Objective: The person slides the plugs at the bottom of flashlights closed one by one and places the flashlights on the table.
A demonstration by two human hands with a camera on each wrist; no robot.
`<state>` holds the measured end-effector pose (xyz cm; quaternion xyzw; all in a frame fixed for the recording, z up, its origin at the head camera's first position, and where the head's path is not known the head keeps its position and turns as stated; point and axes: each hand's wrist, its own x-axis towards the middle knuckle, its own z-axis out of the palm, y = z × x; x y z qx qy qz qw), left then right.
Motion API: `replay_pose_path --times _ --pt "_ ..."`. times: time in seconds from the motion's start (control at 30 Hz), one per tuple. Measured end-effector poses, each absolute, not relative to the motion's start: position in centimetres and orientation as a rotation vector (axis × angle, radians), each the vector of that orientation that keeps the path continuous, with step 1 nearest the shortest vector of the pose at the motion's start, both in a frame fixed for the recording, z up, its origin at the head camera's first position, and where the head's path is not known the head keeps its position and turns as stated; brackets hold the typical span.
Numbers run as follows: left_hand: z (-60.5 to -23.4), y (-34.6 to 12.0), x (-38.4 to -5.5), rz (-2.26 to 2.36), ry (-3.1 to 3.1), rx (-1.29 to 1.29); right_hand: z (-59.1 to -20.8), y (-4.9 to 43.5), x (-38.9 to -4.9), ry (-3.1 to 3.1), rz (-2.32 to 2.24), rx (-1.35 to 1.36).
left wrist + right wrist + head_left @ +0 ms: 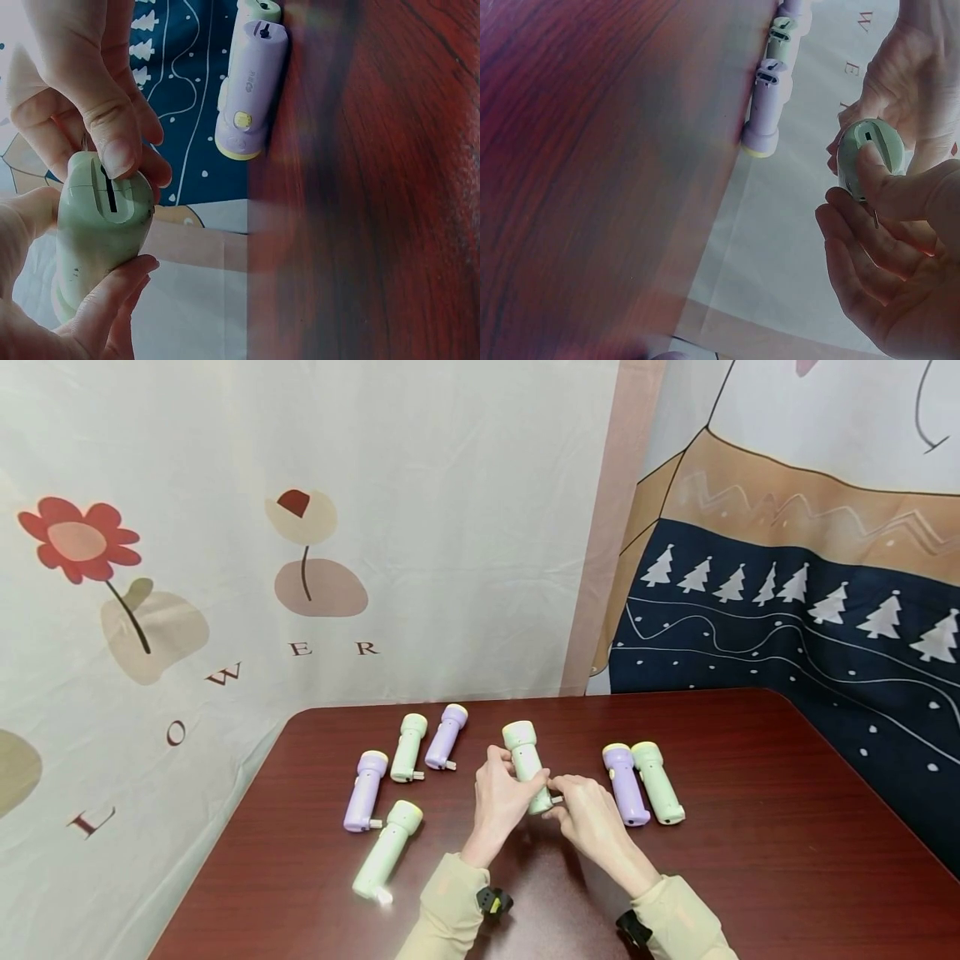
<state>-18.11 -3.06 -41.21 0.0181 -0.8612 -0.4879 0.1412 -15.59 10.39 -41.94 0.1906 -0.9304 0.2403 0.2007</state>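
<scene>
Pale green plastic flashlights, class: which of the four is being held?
The pale green plastic flashlight gripped by the left hand, its end touched by the right hand; the other three lie untouched on the dark-red tabletop.

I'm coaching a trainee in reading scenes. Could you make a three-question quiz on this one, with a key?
1. How many purple flashlights lie on the table?
2. True or false: the right hand is touching the wide head of the held flashlight.
3. What colour is the flashlight that the left hand grips?
A. Purple
B. Green
C. Yellow

Key:
1. Three: two on the left side, one on the right.
2. False: it is at the narrow end.
3. B.
</scene>
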Motion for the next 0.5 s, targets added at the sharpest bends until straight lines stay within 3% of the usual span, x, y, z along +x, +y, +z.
replay_pose_path --times 0.5 --pt "-41.27 -2.91 -18.24 -1.402 -2.493 0.073 -42.07 10.23 -15.57 -2.586 0.674 0.516"
